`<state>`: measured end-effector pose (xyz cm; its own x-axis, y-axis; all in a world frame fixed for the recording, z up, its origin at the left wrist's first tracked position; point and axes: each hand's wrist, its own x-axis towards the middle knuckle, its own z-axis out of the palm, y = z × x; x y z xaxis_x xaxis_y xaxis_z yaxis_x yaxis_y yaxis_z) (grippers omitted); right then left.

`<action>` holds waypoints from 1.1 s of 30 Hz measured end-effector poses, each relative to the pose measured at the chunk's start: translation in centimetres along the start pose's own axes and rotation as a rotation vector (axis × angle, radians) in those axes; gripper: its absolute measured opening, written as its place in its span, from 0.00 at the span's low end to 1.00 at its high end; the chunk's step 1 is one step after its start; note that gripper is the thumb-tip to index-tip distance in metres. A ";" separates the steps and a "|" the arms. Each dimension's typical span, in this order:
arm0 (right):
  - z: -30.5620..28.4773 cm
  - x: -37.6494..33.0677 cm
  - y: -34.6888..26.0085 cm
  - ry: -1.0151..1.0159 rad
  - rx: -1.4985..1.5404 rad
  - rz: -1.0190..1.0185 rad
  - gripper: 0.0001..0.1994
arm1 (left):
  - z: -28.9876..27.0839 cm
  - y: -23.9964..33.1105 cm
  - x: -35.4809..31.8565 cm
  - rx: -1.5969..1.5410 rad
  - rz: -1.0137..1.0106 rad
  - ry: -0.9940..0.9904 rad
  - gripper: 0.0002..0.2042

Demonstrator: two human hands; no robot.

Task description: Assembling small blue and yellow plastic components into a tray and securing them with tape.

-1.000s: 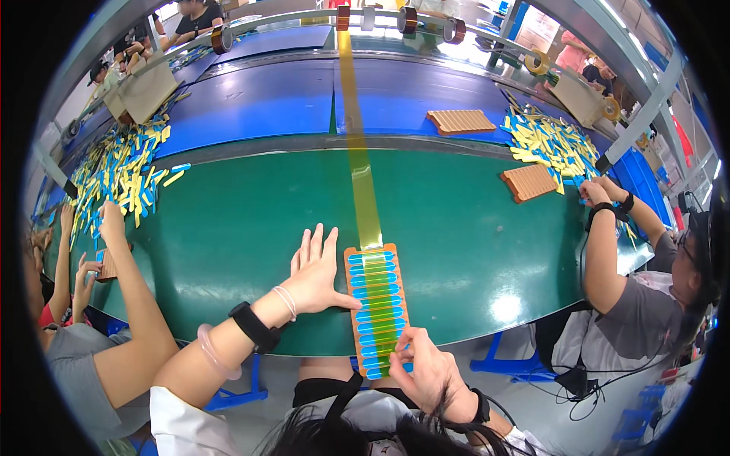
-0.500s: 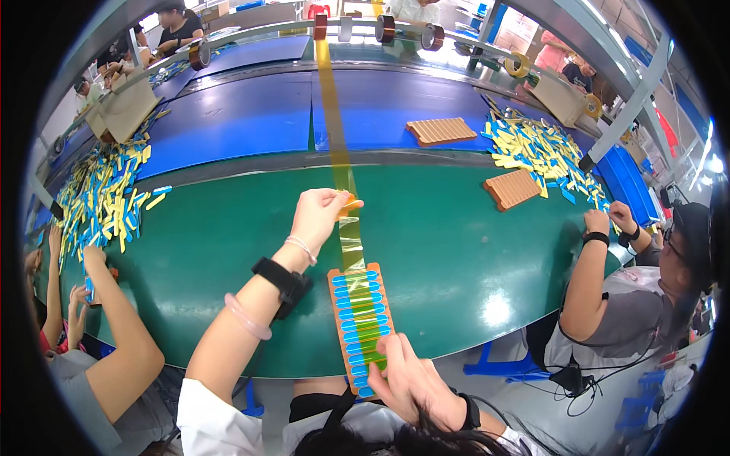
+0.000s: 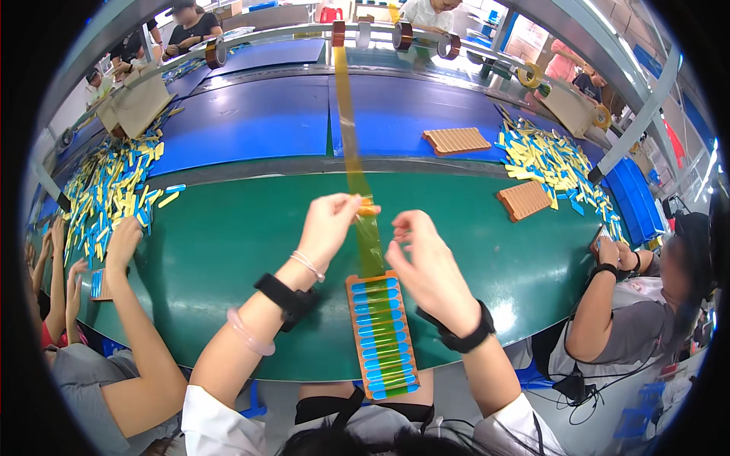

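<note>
Blue pieces lay in a row across the slots of a brown tray, which rested at the near edge of the green surface, in front of the person. Clear yellow tape ran over the middle of them and on, away from the tray, to a roll on the far rail. The left hand had its fingers pinching the tape beyond the tray; the right hand hung just right of the tape, fingers loosely bent and parted. Two more slotted trays sat at the far right, near a heap of yellow and blue strips and a blue bin. On the left, a co-worker's tray carried blue pieces near another strip heap.
</note>
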<state>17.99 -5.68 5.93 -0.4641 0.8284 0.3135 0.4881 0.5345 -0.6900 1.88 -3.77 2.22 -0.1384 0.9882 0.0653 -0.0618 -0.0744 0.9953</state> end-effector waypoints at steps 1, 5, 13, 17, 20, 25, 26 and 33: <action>-0.5 -0.7 0.8 -0.031 0.101 0.003 0.16 | -0.1 1.8 -0.3 -0.109 -0.018 -0.050 0.15; -3.1 -3.6 0.3 -0.329 0.851 0.319 0.20 | 0.9 8.5 -1.4 -0.396 0.095 -0.164 0.19; -7.5 -5.4 -0.5 -0.300 1.242 0.303 0.15 | -0.8 4.5 -2.5 1.440 0.192 -0.081 0.20; -7.4 -7.0 2.8 -0.308 1.377 0.313 0.12 | 0.3 0.9 -8.2 1.370 0.618 -0.687 0.30; -6.6 -7.5 3.2 -0.302 1.309 0.391 0.10 | 2.4 0.8 -11.7 1.327 0.556 -1.108 0.34; -4.6 -7.8 4.4 -0.360 1.259 0.464 0.11 | 0.6 0.1 -10.7 1.412 0.638 -0.701 0.15; -4.3 -7.7 4.3 -0.383 1.277 0.473 0.11 | -0.6 0.7 -10.2 1.472 0.593 -0.645 0.15; -3.1 -7.1 3.1 -0.451 1.209 0.459 0.12 | -13.1 2.4 -2.4 1.508 0.011 -0.469 0.37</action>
<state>25.10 -9.41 3.58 -0.7489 0.6396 -0.1732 -0.1735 -0.4415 -0.8803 -10.86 -8.11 3.54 0.1916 0.9616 -0.1967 0.9773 -0.1684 0.1284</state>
